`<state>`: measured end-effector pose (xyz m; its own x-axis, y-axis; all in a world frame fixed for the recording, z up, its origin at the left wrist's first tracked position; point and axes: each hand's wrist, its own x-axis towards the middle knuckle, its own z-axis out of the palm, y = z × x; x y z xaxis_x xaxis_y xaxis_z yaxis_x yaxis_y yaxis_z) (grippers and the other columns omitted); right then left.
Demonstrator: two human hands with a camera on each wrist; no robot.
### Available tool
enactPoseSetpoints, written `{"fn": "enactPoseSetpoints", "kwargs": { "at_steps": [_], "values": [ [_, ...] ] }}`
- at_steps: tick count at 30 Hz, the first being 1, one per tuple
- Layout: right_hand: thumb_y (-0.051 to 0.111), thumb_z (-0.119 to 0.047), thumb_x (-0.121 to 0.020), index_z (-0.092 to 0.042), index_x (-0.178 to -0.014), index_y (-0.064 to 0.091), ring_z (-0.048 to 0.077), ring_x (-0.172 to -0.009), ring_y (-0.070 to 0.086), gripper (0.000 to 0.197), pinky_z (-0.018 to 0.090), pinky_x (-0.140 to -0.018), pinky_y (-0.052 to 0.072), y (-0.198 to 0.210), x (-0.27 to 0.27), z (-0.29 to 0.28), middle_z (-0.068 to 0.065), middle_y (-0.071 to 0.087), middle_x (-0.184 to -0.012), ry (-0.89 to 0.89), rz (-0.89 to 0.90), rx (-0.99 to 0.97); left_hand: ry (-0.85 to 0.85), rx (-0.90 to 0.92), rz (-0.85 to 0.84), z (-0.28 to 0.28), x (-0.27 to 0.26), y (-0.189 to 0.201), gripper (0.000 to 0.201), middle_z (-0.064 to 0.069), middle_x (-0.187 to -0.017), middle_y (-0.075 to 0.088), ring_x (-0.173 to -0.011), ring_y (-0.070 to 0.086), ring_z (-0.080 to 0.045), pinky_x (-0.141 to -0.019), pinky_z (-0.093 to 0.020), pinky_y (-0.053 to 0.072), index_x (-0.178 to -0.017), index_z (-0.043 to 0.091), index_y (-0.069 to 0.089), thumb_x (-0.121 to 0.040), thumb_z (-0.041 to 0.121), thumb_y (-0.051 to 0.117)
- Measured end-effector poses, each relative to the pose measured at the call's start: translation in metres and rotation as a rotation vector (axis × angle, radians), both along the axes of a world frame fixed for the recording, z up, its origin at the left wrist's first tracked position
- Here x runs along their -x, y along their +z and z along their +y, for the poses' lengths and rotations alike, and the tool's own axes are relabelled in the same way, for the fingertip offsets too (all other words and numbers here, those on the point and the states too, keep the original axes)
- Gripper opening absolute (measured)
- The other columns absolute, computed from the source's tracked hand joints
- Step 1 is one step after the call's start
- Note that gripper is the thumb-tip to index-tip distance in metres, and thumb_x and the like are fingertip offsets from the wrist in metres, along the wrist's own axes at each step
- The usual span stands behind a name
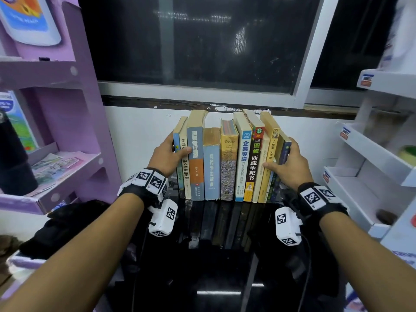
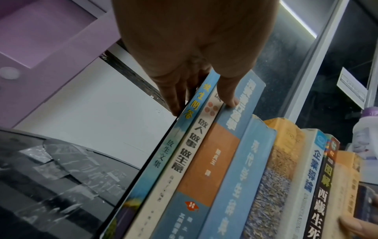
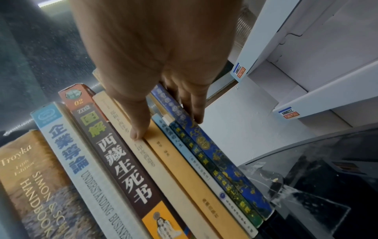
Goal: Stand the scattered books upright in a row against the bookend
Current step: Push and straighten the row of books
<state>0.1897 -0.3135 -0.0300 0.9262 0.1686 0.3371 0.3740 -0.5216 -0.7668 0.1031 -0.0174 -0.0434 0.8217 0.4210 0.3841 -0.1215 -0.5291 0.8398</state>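
A row of several books stands upright, spines toward me, on the glossy black table against the white wall. My left hand grips the left end: its fingers lie on the outer cover of the thin blue book and its thumb crosses the spines. My right hand grips the right end, fingers on the cover of the dark blue book, thumb on a yellow spine. A clear plastic piece sits on the table by the right end; I cannot tell if it is the bookend.
A purple shelf unit with leaflets stands close on the left, and a white shelf unit close on the right. A dark window is above the books. A black bundle lies at the table's left.
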Motion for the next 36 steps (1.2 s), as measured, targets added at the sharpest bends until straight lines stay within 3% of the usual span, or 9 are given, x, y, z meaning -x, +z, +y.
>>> {"fn": "enactPoseSetpoints", "kwargs": {
  "at_steps": [4,13,18,26,30,34,36],
  "values": [
    [0.075,-0.014,-0.083,-0.015,-0.139,0.033,0.025,-0.111,0.061,0.071,0.029,-0.081,0.045,0.0,-0.002,-0.003,0.008,0.061,-0.127,0.014,-0.006,0.016,0.028,-0.041,-0.007,-0.006,-0.001,0.001,0.036,0.004,-0.106,0.063,-0.093,0.06,-0.017,-0.078,-0.027,0.046,-0.127,0.021,0.052,-0.093,0.026,0.06],
    [0.076,-0.016,-0.082,-0.015,-0.137,0.036,0.017,-0.101,0.059,0.068,0.031,-0.083,0.046,-0.002,-0.011,-0.013,0.008,0.062,-0.125,0.037,-0.023,0.018,0.081,-0.195,-0.011,-0.017,-0.01,0.001,0.041,-0.005,-0.117,0.066,-0.1,0.061,-0.024,-0.08,-0.03,0.049,-0.132,0.019,0.05,-0.094,0.03,0.057],
    [0.076,-0.019,-0.081,-0.016,-0.139,0.035,0.027,-0.111,0.061,0.071,0.031,-0.085,0.045,-0.002,-0.016,-0.02,0.009,0.062,-0.127,0.028,-0.01,0.037,0.113,-0.29,0.003,-0.022,-0.012,0.003,0.043,-0.008,-0.114,0.068,-0.1,0.063,-0.029,-0.082,-0.036,0.051,-0.132,0.019,0.05,-0.093,0.036,0.057],
    [0.074,-0.02,-0.083,-0.016,-0.139,0.035,0.026,-0.108,0.062,0.069,0.028,-0.081,0.042,-0.002,-0.017,-0.017,0.009,0.063,-0.124,0.03,0.002,0.059,0.144,-0.277,0.002,-0.021,-0.011,-0.001,0.042,-0.008,-0.11,0.069,-0.097,0.064,-0.03,-0.081,-0.037,0.052,-0.131,0.021,0.051,-0.093,0.039,0.055],
    [0.074,-0.018,-0.084,-0.018,-0.141,0.035,0.017,-0.095,0.058,0.069,0.027,-0.082,0.042,-0.004,-0.017,-0.014,0.008,0.065,-0.12,0.056,-0.008,0.072,0.155,-0.256,0.001,-0.016,-0.008,-0.004,0.041,-0.007,-0.11,0.069,-0.097,0.063,-0.028,-0.079,-0.033,0.048,-0.129,0.021,0.053,-0.093,0.039,0.055],
    [0.072,-0.015,-0.086,-0.019,-0.144,0.032,0.02,-0.1,0.061,0.07,0.026,-0.083,0.041,-0.004,-0.016,-0.012,0.007,0.065,-0.119,0.075,-0.015,0.084,0.145,-0.239,-0.001,-0.013,-0.008,-0.005,0.039,-0.006,-0.109,0.069,-0.095,0.063,-0.026,-0.075,-0.03,0.046,-0.128,0.021,0.054,-0.093,0.038,0.056],
    [0.071,-0.014,-0.086,-0.019,-0.145,0.032,0.016,-0.095,0.057,0.07,0.026,-0.082,0.041,-0.003,-0.015,-0.012,0.007,0.065,-0.119,0.077,-0.016,0.079,0.145,-0.235,-0.007,-0.014,-0.008,-0.007,0.039,-0.005,-0.108,0.069,-0.092,0.063,-0.024,-0.073,-0.027,0.044,-0.128,0.022,0.053,-0.093,0.038,0.056]
  ]
}}
